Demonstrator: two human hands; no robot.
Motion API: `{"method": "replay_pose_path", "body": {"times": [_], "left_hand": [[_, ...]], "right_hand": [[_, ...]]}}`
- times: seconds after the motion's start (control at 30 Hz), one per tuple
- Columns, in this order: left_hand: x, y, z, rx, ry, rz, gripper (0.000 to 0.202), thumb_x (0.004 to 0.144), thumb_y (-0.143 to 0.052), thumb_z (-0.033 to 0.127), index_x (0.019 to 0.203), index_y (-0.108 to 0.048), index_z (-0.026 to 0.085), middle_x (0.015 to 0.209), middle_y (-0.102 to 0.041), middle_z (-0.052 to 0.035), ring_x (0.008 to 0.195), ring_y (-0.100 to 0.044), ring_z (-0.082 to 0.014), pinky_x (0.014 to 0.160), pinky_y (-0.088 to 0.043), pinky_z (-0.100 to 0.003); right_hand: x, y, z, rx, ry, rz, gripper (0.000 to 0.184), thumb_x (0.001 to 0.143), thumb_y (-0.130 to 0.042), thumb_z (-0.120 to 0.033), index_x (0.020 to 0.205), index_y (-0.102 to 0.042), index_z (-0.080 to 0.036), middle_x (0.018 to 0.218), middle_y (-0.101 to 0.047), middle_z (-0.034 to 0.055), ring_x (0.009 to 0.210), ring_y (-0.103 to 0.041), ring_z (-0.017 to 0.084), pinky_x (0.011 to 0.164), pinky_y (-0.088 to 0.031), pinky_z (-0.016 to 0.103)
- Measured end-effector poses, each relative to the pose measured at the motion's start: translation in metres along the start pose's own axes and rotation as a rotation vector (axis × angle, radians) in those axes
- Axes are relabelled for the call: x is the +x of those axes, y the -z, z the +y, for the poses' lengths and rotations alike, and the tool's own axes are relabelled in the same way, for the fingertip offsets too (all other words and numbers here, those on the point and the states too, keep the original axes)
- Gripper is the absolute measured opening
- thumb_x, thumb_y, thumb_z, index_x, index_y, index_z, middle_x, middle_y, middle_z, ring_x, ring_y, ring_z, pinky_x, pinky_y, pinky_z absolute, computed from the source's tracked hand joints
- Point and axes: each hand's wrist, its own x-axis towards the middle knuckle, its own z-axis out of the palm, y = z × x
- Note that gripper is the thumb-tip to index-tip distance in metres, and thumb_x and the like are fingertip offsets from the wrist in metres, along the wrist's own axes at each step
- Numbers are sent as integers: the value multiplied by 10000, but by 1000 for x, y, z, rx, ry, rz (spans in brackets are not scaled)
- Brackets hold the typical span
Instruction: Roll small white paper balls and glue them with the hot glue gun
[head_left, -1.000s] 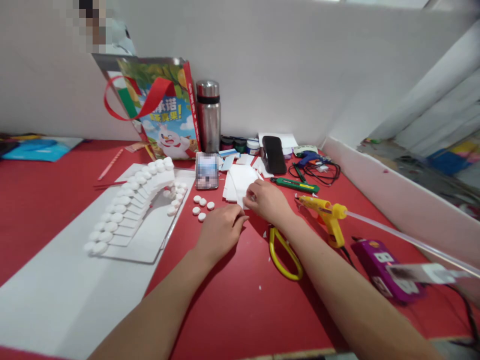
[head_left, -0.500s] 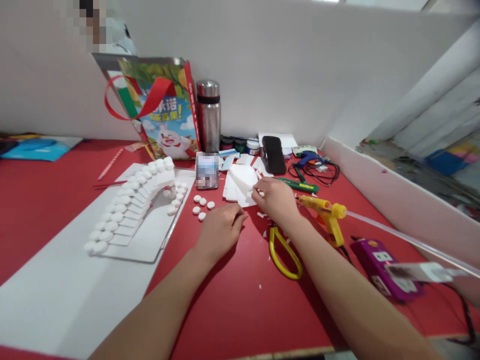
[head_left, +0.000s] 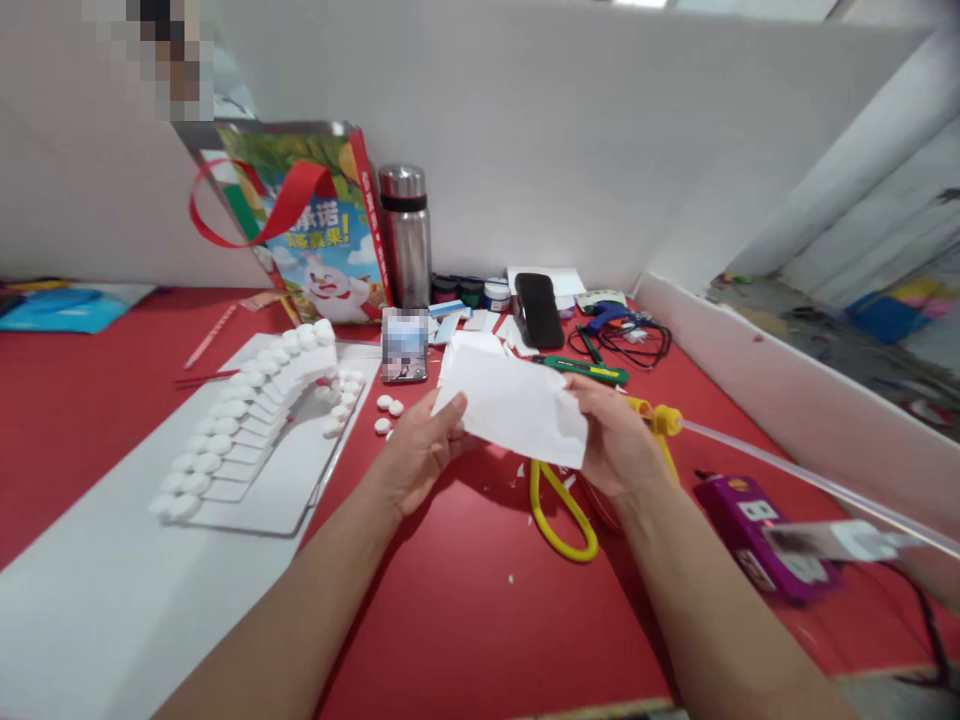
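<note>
A small sheet of white paper [head_left: 517,405] is raised over the table between both hands. My left hand [head_left: 424,440] grips its left edge, thumb on top. At the right edge, my right hand [head_left: 619,435] is closed on the paper, its fingers partly behind it. Just beyond lie more white paper pieces [head_left: 472,342], partly covered by the sheet. Several white round discs [head_left: 385,403] rest on the table by my left hand. Further left stands a white curved stair-like model [head_left: 251,430], edged with the same discs, on a white board [head_left: 97,600].
Scissors with yellow handles [head_left: 562,545] lie below the paper. A yellow glue gun [head_left: 664,420] is partly behind my right hand, near a purple power strip [head_left: 765,540]. Behind are a green cutter [head_left: 585,370], a black phone [head_left: 538,312], a steel flask [head_left: 406,235] and a printed bag [head_left: 322,230].
The white paper has been lifted from the pile and brought nearer. My left hand, earlier resting on the table, now holds its left side; the view has shifted slightly.
</note>
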Motion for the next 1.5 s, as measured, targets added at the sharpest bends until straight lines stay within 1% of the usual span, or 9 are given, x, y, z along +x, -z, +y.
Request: {"method": "replay_pose_path", "body": {"times": [0.17, 0.27, 0.37, 0.5, 0.67, 0.9, 1.0, 1.33, 1.5], "left_hand": [[1, 2, -2, 17, -130, 294, 795, 642, -903, 175, 1366, -575, 154, 992, -798, -85, 803, -762, -225, 767, -597, -338], [0, 4, -2, 83, -171, 335, 877, 688, -870, 191, 1483, -499, 216, 854, -782, -24, 718, -753, -210, 706, -579, -316], [-1, 4, -2, 73, -146, 302, 892, 700, -855, 201, 1508, -477, 223, 811, -767, -6, 684, -737, -196, 682, -561, -301], [-1, 1, -2, 28, -137, 303, 848, 666, -873, 179, 1443, -533, 175, 736, -731, 20, 636, -677, -151, 655, -519, -254], [0, 3, 0, 54, -161, 306, 545, 805, -797, 400, 1267, -636, 162, 882, -741, -44, 721, -696, -177, 614, -510, -258], [4, 9, 3, 51, -168, 252, 656, 870, -673, 679, 1223, -672, 125, 1084, -723, -122, 860, -686, -178, 714, -566, -272], [3, 8, 2, 48, -127, 216, 710, 871, -626, 739, 1215, -688, 122, 1054, -752, -136, 880, -698, -192, 729, -556, -267], [2, 9, 0, 64, -154, 206, 646, 837, -727, 671, 1145, -721, 104, 978, -757, -127, 767, -702, -172, 629, -547, -254], [0, 5, 5, 20, -167, 249, 595, 822, -764, 637, 1051, -709, 91, 922, -748, -116, 754, -725, -183, 597, -570, -250]], "right_hand": [[4, 1, 23, -49, -86, -89, 255, 679, -797, -349, 830, -672, -186, 662, -631, -15, 550, -559, 119, 540, -459, 248], [0, 1, 24, -314, 296, -29, 335, 884, -705, -431, 1136, -689, -210, 1070, -748, 72, 952, -707, 208, 846, -565, 352], [-8, -2, 21, -707, 784, -146, 588, 889, -747, -448, 1411, -563, -248, 1459, -600, 128, 1382, -540, 294, 1149, -435, 479], [-13, -9, 26, -1107, 966, -374, 690, 892, -756, -365, 1505, -478, -218, 1518, -562, 164, 1471, -459, 337, 1192, -373, 553], [-6, -4, 37, -997, 855, -231, 353, 977, -488, -148, 1259, -696, -192, 1181, -772, 105, 1104, -718, 258, 981, -531, 430], [-9, -3, 23, -124, -42, -118, 322, 770, -816, -448, 945, -801, -177, 732, -754, 46, 599, -671, 175, 549, -505, 275], [-9, -5, 20, -5, -173, -138, 378, 650, -912, -422, 903, -816, -159, 723, -761, 58, 591, -681, 157, 547, -509, 247], [-4, -2, 25, -51, -157, -159, 371, 687, -887, -444, 910, -810, -159, 733, -764, 54, 603, -690, 165, 560, -527, 252], [-2, 4, 32, -574, 444, -33, 311, 948, -617, -343, 1153, -789, -184, 979, -808, 80, 836, -757, 237, 746, -600, 362]]}}
